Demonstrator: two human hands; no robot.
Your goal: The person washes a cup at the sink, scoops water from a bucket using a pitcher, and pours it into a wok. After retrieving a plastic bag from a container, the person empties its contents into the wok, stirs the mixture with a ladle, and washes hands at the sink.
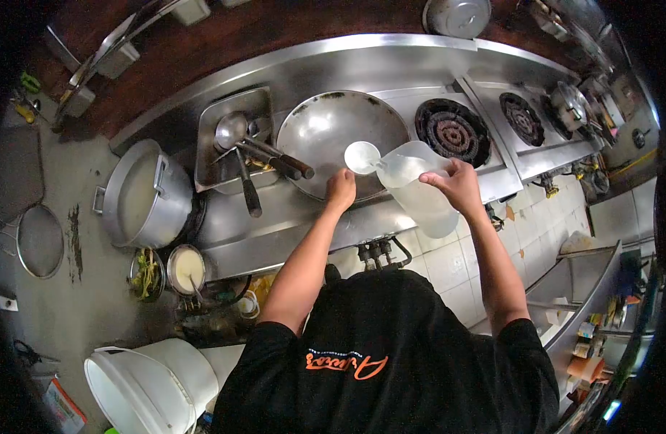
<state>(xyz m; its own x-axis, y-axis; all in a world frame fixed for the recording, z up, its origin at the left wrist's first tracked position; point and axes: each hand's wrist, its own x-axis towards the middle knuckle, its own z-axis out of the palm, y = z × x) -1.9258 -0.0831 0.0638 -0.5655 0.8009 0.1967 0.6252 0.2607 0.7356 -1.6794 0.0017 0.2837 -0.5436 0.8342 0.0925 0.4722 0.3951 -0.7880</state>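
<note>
My left hand (341,189) is closed round the handle of a small white cup (362,158), held over the near right part of a large metal wok (325,137). In my right hand (459,189) is a translucent plastic jug (422,199), tilted so that its spout meets the cup's right rim. Clear liquid shows at the spout and in the cup. Left of the wok, a steel tray (210,130) holds several ladles (231,130) whose dark handles stick out over the counter.
A big pot (148,195) stands at the left, with a bowl of pale liquid (187,269) and a bowl of greens (146,275) near it. Burners (454,134) lie to the right. A white bucket (141,383) is at the lower left, and a round sieve (40,241) at the far left.
</note>
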